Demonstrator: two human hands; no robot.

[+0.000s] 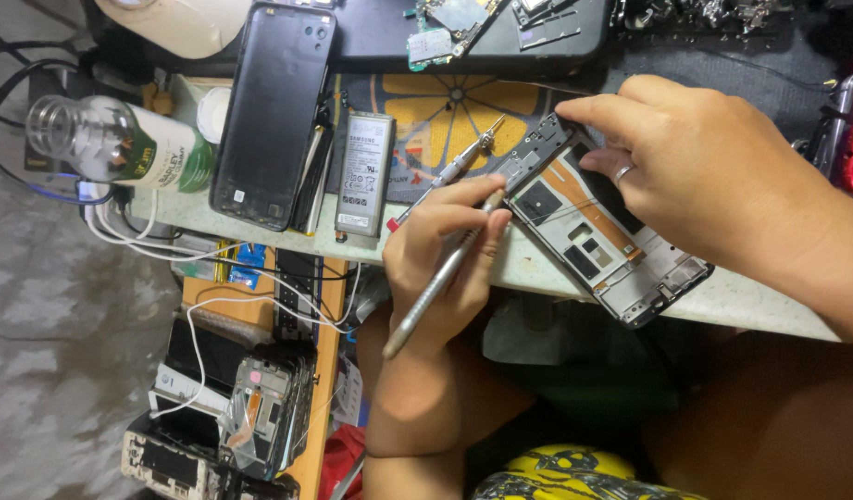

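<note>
My left hand (445,255) grips a slim silver screwdriver (435,287) like a pen, its tip touching the near-left corner of an opened phone frame (597,241). The frame lies slanted on the table edge, with dark components and an orange strip showing inside. My right hand (704,176), a ring on one finger, presses on the frame's far end with fingers and thumb. A second thin screwdriver (454,167) with a red end lies on the patterned mat (426,106) just beyond my left hand.
A silver phone battery (364,171) and a black back cover (273,111) lie left of the hands. A clear bottle (121,143) lies on its side at far left. Circuit boards (445,32) sit at the back. White cables (213,268) and stacked phone frames (260,412) are below the table.
</note>
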